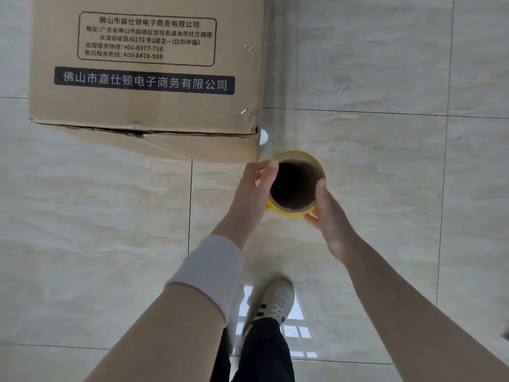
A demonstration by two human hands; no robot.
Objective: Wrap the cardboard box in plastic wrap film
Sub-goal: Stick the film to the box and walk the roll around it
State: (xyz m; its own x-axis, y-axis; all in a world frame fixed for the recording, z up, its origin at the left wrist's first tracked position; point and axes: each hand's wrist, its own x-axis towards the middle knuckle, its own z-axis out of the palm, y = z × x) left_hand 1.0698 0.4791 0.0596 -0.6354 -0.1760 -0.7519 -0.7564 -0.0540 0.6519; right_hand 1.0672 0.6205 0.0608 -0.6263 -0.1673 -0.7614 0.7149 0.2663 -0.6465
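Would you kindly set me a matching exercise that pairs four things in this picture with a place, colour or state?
Things:
1. cardboard box
2. film roll
3. left hand
4. shoe

Descriptions:
A. white with dark stripes, on the floor tiles
B. grips the roll on the side nearest the box
C. printed with black text
D. upright at the box corner, open core facing the camera

Pairs: 1-C; 2-D; 3-B; 4-A
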